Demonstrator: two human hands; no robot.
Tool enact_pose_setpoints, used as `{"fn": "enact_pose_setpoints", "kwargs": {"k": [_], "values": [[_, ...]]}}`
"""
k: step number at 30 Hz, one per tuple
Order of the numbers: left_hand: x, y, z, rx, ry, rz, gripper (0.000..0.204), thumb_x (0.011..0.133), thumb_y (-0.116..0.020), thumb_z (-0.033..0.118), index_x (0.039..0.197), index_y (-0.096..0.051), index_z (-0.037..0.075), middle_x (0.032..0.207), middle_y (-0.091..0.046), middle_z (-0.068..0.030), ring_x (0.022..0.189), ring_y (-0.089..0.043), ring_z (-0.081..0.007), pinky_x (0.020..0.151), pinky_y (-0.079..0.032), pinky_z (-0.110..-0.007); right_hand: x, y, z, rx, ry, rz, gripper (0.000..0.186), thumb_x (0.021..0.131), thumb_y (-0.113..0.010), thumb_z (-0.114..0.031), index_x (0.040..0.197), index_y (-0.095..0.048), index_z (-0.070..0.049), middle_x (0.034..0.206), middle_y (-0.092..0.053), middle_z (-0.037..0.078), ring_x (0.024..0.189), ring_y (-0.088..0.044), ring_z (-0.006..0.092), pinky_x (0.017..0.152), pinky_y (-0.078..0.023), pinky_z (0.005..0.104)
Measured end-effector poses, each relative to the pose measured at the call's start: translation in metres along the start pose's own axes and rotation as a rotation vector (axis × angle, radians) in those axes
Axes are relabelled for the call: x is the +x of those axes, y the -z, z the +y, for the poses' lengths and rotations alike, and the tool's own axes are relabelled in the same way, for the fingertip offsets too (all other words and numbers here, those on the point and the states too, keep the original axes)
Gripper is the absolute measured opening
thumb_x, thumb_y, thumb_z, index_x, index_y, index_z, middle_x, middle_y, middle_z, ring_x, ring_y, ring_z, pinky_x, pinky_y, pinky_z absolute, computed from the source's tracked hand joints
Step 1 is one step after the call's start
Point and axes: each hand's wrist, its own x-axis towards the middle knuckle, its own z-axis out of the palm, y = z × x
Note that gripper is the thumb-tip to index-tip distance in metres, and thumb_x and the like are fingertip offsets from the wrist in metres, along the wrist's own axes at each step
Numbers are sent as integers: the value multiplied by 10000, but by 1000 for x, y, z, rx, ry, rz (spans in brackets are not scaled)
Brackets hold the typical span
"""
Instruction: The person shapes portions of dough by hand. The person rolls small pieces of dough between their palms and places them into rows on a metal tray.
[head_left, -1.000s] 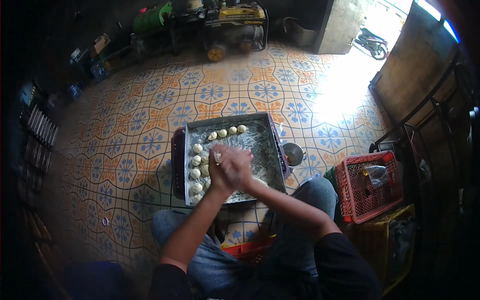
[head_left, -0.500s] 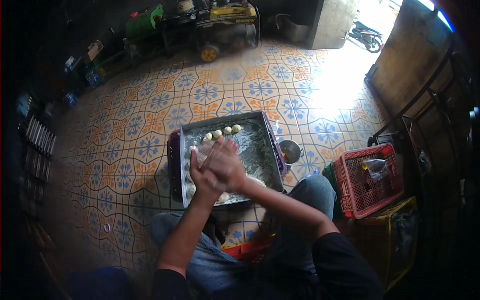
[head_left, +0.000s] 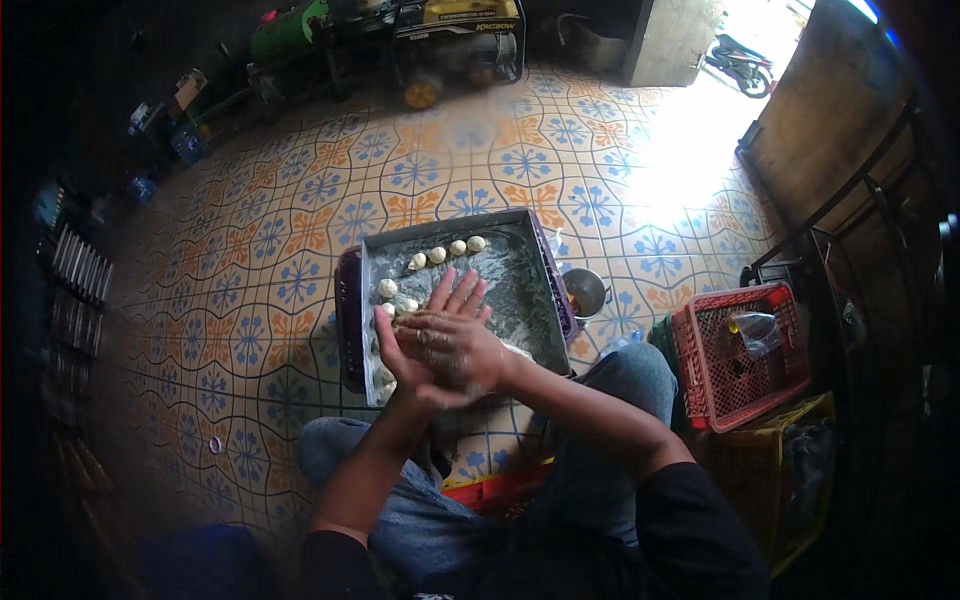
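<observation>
Over the near part of a floured metal tray [head_left: 525, 290], my left hand [head_left: 402, 372] lies underneath with its fingers stretched out and its thumb apart. My right hand [head_left: 465, 352] rests flat across that palm, slightly blurred, fingers extended. Whatever may be between the palms is hidden. Pale dough balls [head_left: 437, 255] form a short row toward the tray's far side. More dough balls [head_left: 387, 288] lie along its left side, partly behind my hands. At the near right a bit of pale dough [head_left: 518, 352] shows past my right wrist.
A purple container [head_left: 350, 300] sticks out under the tray. To the right stand a metal pot [head_left: 588, 290], a red plastic crate [head_left: 745, 375] with a clear bag inside, and a yellow crate [head_left: 800, 500]. A generator [head_left: 460, 50] stands far off on the patterned tile floor [head_left: 300, 280].
My right hand has turned and slid across the left palm, and the left fingers now show spread beyond it. Both hands sit slightly lower in view. The dough balls keep their places in the tray.
</observation>
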Motion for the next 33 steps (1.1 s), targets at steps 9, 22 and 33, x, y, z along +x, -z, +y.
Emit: {"fn": "enact_pose_setpoints", "kwargs": {"k": [9, 22, 33], "values": [[-1, -8, -13, 160, 54, 52, 1075, 912, -161, 865, 1572, -337, 36, 1596, -412, -91, 1478, -353, -251, 1234, -201, -421, -19, -22, 1, -601, 72, 164, 413, 755, -724, -424, 997, -759, -91, 1019, -741, 134, 966, -697, 418, 913, -524, 483], [-25, 19, 5, -163, 4, -101, 1128, 891, -146, 886, 1567, -341, 4, 1614, -376, -140, 1494, -349, -284, 1241, -233, -411, 22, 31, 3, 87, -149, 88, 340, 770, -698, -415, 984, -771, -161, 1024, -735, 83, 1050, -705, 243, 1151, -283, 630], [-7, -19, -6, 42, 45, 365, 1125, 865, -308, 892, 1551, -312, 0, 1578, -362, -208, 1481, -316, -327, 1230, -198, -470, 11, -21, -4, 148, -219, 272, 383, 802, -675, -453, 970, -765, -120, 928, -714, 182, 945, -682, 447, 953, -503, 551]]}}
